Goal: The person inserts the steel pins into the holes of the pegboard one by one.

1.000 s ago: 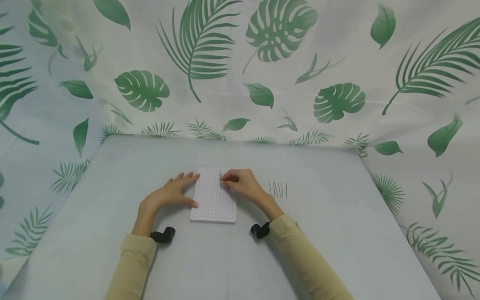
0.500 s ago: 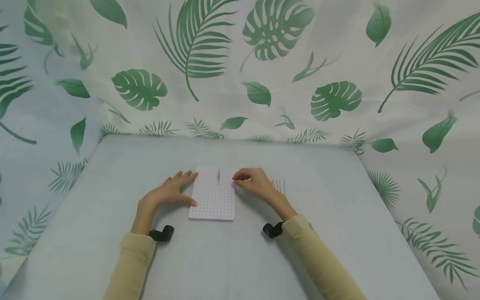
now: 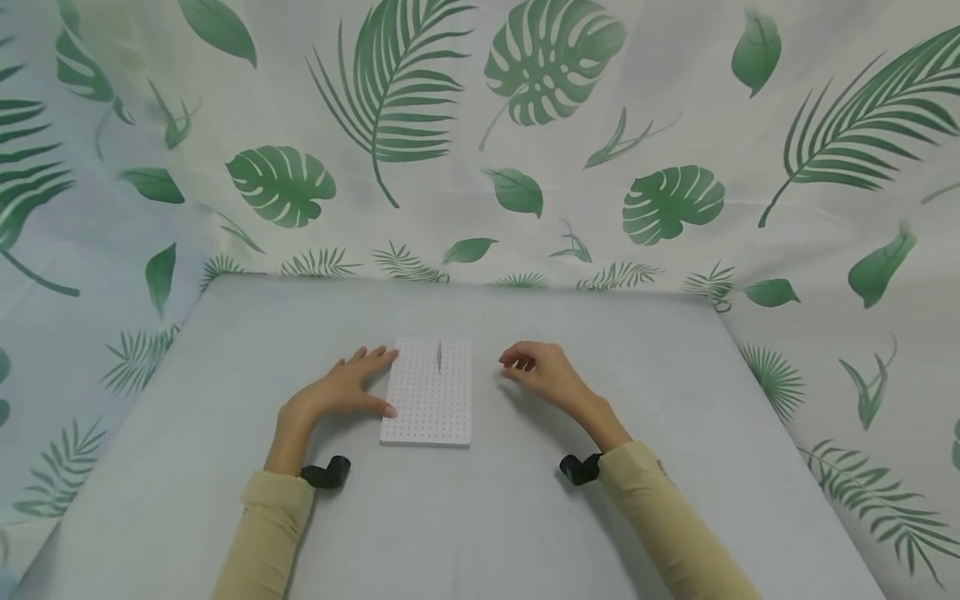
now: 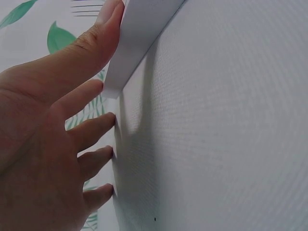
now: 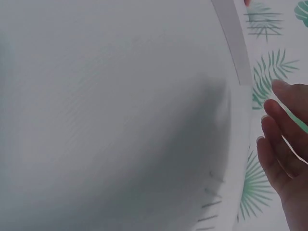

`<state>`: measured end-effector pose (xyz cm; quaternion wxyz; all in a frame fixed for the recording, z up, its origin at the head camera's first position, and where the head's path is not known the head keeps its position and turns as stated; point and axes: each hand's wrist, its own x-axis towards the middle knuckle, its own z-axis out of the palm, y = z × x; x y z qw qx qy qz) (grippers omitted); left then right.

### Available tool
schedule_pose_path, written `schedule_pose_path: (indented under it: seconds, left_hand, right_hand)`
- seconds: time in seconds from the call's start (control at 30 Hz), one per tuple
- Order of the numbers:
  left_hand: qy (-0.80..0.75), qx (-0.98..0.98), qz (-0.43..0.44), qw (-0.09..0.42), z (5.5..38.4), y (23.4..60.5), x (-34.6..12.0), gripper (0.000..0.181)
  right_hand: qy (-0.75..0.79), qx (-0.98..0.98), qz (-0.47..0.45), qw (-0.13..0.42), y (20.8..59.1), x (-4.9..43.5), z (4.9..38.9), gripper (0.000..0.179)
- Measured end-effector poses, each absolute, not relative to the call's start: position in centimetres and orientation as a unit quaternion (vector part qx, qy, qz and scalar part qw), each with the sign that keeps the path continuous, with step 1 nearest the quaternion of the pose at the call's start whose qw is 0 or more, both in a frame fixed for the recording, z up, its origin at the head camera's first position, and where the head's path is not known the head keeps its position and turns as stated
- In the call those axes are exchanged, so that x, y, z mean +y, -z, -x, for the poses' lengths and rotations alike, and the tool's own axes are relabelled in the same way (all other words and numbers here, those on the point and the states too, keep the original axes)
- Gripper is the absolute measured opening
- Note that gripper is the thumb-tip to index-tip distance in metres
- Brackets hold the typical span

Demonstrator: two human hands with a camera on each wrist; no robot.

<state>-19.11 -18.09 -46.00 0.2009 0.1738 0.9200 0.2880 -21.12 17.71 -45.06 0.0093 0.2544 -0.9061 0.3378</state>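
Note:
In the head view, my left hand (image 3: 337,388) lies spread along the left side of a white board with rows of small holes (image 3: 427,408). Its thumb touches the board's edge in the left wrist view, where the other fingers are outstretched. Several thin dark needle-like sticks (image 3: 440,358) stand up from the board's upper part. To the board's right, my right hand (image 3: 551,375) hovers over the table with fingers loosely bent; nothing shows between them. More thin dark sticks (image 5: 207,204) lie on the table in the right wrist view; the right hand and forearm hide them from the head view.
A pale cloth-covered table (image 3: 465,517) bears the board. Behind it hangs a white curtain with green leaves (image 3: 517,192). Black wrist cameras (image 3: 327,473) are strapped at both cuffs.
My right hand has let go of a stick at the board and moved away to the right, over the loose sticks. The left hand stays at the board's left edge.

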Motion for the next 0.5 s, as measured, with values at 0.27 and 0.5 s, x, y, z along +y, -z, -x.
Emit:
schedule_pose_path:
  seconds: [0.27,0.5]
  left_hand:
    - [-0.295,0.917,-0.172,0.205,19.2,46.0,-18.1,0.104]
    - [-0.302,0.916,-0.172,0.203,19.0,45.8,-18.1,0.104]
  right_hand:
    - [-0.318,-0.919,-0.234,-0.005,45.4,19.7,21.0,0.02]
    - [-0.305,-0.924,-0.228,-0.025,45.3,21.2,21.1,0.027]
